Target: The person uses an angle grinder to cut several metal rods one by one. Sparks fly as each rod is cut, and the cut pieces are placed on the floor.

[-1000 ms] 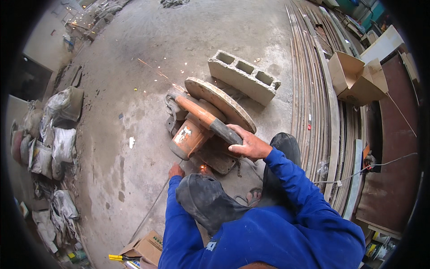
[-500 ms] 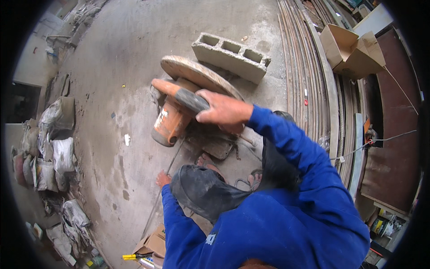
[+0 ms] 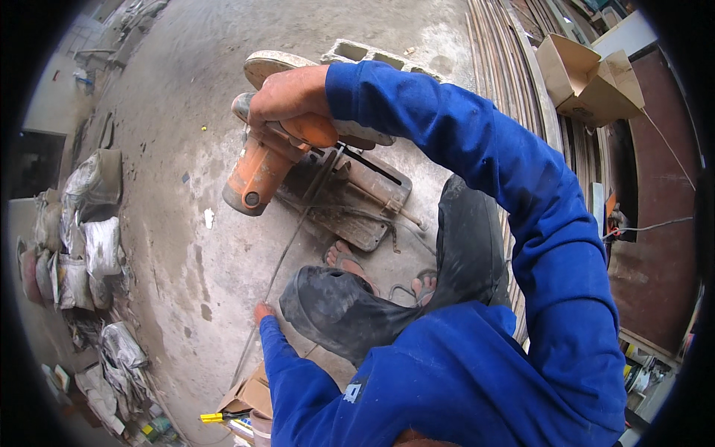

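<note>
Floor [image 3: 171,149] ahead of you bears one cut-off saw [image 3: 257,175], and one concrete block [image 3: 357,51] lies beyond it, partly hidden by your right sleeve [image 3: 439,112]. Two cardboard boxes show: one gaping box [image 3: 596,89] at far right, beside the long bars [image 3: 514,67], and one lower box [image 3: 257,391] near you, by your left forearm. Your two feet, the left foot [image 3: 342,257] and the right foot [image 3: 424,285], wear sandals just short of the saw's base [image 3: 357,231]. At left lies a pile of sacks [image 3: 103,246], too jumbled to count. The saw sits ahead of you, left of centre: its motor housing is orange, scuffed and dusty, its dark base is grimy, and one large, pale, disc-shaped part [image 3: 272,65] stands on its far side. Your right hand [image 3: 287,93] is wrapped around the saw's handle. Your left hand [image 3: 262,311] is low at left, by the one grey cord [image 3: 285,253]; you cannot tell from this view whether its fingers grip anything.
</note>
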Tool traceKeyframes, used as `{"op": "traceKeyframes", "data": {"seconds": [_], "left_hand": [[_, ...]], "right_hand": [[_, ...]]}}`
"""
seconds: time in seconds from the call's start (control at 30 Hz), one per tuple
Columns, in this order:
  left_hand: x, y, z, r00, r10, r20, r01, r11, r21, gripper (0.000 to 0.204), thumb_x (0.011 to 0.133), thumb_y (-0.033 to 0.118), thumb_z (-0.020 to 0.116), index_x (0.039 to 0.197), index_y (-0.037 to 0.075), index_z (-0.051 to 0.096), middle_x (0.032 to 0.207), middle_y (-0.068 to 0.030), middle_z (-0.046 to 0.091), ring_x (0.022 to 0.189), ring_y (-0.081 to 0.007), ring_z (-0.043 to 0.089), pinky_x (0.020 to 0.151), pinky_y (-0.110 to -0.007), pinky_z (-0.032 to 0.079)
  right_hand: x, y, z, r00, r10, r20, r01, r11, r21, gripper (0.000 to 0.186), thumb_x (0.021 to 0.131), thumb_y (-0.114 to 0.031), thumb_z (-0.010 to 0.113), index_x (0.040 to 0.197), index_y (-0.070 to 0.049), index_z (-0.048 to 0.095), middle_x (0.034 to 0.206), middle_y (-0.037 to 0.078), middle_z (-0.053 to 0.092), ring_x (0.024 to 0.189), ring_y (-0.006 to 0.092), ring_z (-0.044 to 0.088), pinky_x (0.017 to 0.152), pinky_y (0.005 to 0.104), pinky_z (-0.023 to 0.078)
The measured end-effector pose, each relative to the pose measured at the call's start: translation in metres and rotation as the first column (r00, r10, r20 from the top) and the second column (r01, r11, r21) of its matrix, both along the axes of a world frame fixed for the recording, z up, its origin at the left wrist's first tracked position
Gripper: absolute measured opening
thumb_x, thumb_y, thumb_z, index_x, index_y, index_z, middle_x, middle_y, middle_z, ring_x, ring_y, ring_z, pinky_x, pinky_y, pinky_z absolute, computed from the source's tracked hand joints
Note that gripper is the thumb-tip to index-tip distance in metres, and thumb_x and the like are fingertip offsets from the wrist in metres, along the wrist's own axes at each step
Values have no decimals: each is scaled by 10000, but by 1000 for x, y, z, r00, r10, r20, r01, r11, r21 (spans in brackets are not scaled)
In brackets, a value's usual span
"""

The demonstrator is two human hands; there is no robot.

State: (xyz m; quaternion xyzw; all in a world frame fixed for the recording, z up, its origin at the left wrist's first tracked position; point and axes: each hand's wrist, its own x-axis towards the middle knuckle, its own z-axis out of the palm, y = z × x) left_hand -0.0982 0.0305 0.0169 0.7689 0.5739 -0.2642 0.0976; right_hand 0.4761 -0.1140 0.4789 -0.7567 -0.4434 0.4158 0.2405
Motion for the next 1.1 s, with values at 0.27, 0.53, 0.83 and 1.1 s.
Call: {"op": "traceKeyframes", "data": {"seconds": [0.27, 0.53, 0.83, 1.1], "left_hand": [[10, 7, 12, 989, -114, 96, 120, 991, -57, 245, 856, 183, 610, 1064, 60, 648, 1023, -237, 675, 995, -417, 641, 840, -501, 515], [-5, 4, 17, 984, -110, 141, 120, 991, -62, 234, 836, 174, 650, 1029, 43, 637, 1002, -227, 678, 977, -412, 644, 849, -496, 515], [14, -4, 22, 981, -147, 122, 156, 986, -64, 180, 863, 113, 567, 1012, 59, 652, 1027, -229, 673, 1002, -415, 638, 848, -492, 512], [33, -1, 30, 992, -123, 15, 124, 990, -66, 180, 887, 152, 574, 1028, 87, 665, 1048, -196, 682, 995, -398, 648, 838, -500, 521]], "right_hand": [[-1, -3, 5, 1000, -6, -6, 6, 1000, -15, 453, 803, -281, 596, 1150, 3, 661, 1226, 209, 633, 1104, 326, 616, 950, 420, 455], [-2, -5, 7, 999, 29, 42, -28, 1000, -9, 456, 822, -300, 580, 1190, -43, 660, 1259, 202, 623, 1159, 346, 591, 968, 427, 441], [-2, -3, 7, 997, 59, 54, -59, 998, -19, 450, 826, -312, 580, 1175, -39, 662, 1214, 203, 646, 1133, 348, 612, 958, 432, 453], [-2, -3, 6, 997, 31, 64, -29, 999, -20, 461, 829, -308, 573, 1185, -26, 656, 1223, 208, 641, 1142, 346, 608, 970, 437, 449]]}}
